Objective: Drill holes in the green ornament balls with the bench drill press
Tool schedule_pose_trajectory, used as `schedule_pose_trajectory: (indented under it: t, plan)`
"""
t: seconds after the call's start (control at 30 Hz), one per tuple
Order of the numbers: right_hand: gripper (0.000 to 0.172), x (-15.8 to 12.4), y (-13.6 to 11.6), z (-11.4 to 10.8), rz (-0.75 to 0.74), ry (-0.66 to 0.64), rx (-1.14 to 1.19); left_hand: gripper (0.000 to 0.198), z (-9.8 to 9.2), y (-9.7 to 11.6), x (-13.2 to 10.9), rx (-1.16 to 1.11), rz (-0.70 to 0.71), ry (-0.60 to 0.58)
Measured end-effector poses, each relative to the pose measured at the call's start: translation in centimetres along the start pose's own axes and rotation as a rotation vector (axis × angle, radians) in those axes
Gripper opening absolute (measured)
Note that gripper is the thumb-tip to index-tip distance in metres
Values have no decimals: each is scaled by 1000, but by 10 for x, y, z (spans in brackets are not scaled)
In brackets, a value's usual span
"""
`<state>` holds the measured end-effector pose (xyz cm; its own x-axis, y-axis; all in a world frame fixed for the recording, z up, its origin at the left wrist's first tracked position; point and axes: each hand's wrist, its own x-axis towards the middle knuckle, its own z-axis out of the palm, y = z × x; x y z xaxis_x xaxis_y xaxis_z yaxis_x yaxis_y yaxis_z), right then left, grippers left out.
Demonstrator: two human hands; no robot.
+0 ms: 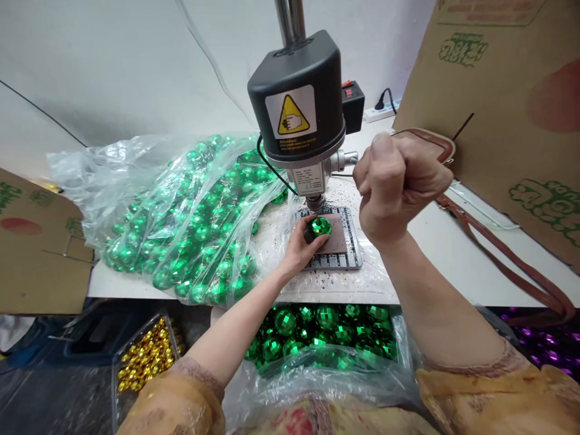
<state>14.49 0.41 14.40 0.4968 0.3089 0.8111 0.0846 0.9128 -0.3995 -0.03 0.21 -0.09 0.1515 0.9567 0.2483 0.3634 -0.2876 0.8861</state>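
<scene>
My left hand (302, 244) is closed around a green faceted ball (321, 226), with the thumb and fingers on its sides. The ball rests on a brown pad (338, 237) on the slotted metal base (353, 257), right under the chuck of a small black drill press (296, 103). Beside the drill head, my right hand (399, 187) is closed in a fist at the end of the metal feed lever (347, 160). The fingers hide most of that lever. Dark shavings lie scattered over the base.
On the left of the white table, a clear plastic bag (181, 223) holds many green balls. More green balls (326, 332) fill a plastic-lined container at my lap. Cardboard boxes (507, 90) stand at both sides. A brown strap (507, 254) lies right; a gold-bead bin (145, 356) sits low left.
</scene>
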Motion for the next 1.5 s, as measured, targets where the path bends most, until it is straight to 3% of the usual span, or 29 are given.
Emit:
schedule_pose_trajectory:
  t: [0.57,1.07,1.33,1.5]
  plan:
    - [53,-14,16,-5,-151,24,53,53,1,-2,-1,-74,-2,-4]
    - [50,-25,24,-18,-274,-62,81,52,3,-4,-2,-54,9,27]
    - [48,12,-3,5,-31,-31,-4,45,2,4,-1,33,-2,57]
    - [44,28,-5,16,-17,4,68,39,-16,33,-29,273,57,125]
